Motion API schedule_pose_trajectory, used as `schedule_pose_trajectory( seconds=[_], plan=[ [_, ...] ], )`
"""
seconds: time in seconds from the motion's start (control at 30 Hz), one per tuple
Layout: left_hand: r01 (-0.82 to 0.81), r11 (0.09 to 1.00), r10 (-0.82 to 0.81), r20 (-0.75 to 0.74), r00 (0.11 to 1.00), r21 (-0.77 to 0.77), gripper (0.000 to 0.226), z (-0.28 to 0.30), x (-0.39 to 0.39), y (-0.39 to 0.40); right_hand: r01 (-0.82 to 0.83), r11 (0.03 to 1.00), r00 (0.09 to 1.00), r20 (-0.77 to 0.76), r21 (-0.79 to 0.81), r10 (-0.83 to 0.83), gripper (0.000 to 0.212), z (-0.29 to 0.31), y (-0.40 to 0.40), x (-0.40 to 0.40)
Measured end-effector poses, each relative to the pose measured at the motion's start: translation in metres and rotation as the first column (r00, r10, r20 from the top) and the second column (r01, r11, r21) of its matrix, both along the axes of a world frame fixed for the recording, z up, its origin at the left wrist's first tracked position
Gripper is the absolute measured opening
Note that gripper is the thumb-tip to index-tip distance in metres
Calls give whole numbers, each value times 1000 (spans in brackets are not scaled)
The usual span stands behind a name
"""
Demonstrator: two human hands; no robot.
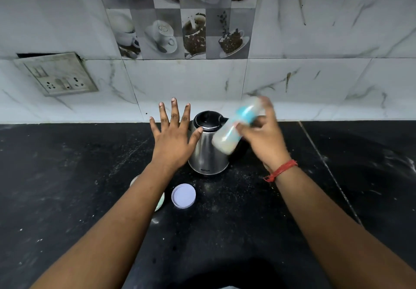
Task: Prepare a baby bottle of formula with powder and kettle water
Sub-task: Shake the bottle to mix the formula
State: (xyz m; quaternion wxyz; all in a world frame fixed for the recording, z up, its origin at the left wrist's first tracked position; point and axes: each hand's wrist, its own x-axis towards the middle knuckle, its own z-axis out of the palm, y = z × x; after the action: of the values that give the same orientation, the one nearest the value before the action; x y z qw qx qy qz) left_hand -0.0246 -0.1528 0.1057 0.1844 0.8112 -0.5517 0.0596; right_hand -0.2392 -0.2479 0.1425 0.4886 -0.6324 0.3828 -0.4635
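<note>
My right hand (263, 138) grips a baby bottle (234, 129) with a blue collar, tilted and blurred by motion, with whitish liquid in its lower end. The bottle hangs in front of a steel kettle (207, 153) with a black lid that stands on the black counter (67, 176). My left hand (173, 138) is spread flat, fingers apart, hovering just left of the kettle with the thumb near its rim. A powder container (161, 201) lies mostly hidden under my left forearm. Its pale round lid (183, 196) rests on the counter beside it.
A marble-tiled wall rises behind the counter, with a socket plate (58, 74) at the left. Fine powder specks dot the counter around the kettle. A seam (326, 167) runs diagonally across the counter at the right.
</note>
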Motion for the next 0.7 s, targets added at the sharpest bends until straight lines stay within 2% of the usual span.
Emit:
schedule_pose_trajectory(
  seconds=[0.03,0.07,0.13,0.17,0.2,0.27,0.3,0.33,0.4,0.43,0.47,0.53,0.57,0.6,0.67,0.7],
  plan=[
    [-4,1000,4,-2,1000,-2,78,0,0,0,-65,998,997,-41,14,66,85,-1,2,-1],
    [-8,1000,8,-2,1000,-4,78,0,1,-1,-57,998,998,-5,39,57,83,0,0,-3],
    [-6,1000,6,-1,1000,-8,77,-1,0,-1,128,986,968,203,107,-148,79,5,-8,-6],
    [-3,1000,3,4,1000,-7,78,-1,0,0,173,978,951,239,120,-198,78,4,-10,-7],
    [1,1000,-1,9,1000,-4,78,-1,-1,1,152,981,963,207,121,-175,78,6,-8,-5],
    [3,1000,-3,17,1000,1,78,-1,-1,1,-56,995,998,36,87,53,78,-1,-5,-2],
    [0,1000,0,16,1000,0,78,0,0,1,-111,990,994,27,86,109,77,1,-5,-3],
    [-3,1000,3,11,1000,-2,78,0,1,1,-102,990,992,89,94,94,74,4,-7,-6],
    [-1,1000,1,6,1000,2,78,0,1,1,81,985,947,297,154,-124,69,13,-13,-11],
    [2,1000,-2,12,1000,7,78,0,1,1,165,973,923,323,160,-209,69,12,-16,-12],
    [5,1000,-5,24,1000,14,79,-1,0,1,182,973,931,293,145,-218,70,14,-14,-11],
    [9,1000,-10,41,999,20,79,-1,1,0,7,997,995,94,82,-15,75,6,-8,-7],
    [8,1000,-9,44,999,17,79,0,2,0,-73,993,997,43,90,69,77,3,-7,-7],
    [7,1000,-7,45,999,14,79,0,2,-1,-84,990,994,78,110,76,77,6,-7,-8],
    [5,1000,-5,45,999,14,79,0,2,-2,77,985,963,244,157,-114,76,11,-11,-10],
    [7,1000,-7,46,999,18,79,0,1,-2,164,977,950,244,137,-193,77,9,-13,-9]
  ],
)
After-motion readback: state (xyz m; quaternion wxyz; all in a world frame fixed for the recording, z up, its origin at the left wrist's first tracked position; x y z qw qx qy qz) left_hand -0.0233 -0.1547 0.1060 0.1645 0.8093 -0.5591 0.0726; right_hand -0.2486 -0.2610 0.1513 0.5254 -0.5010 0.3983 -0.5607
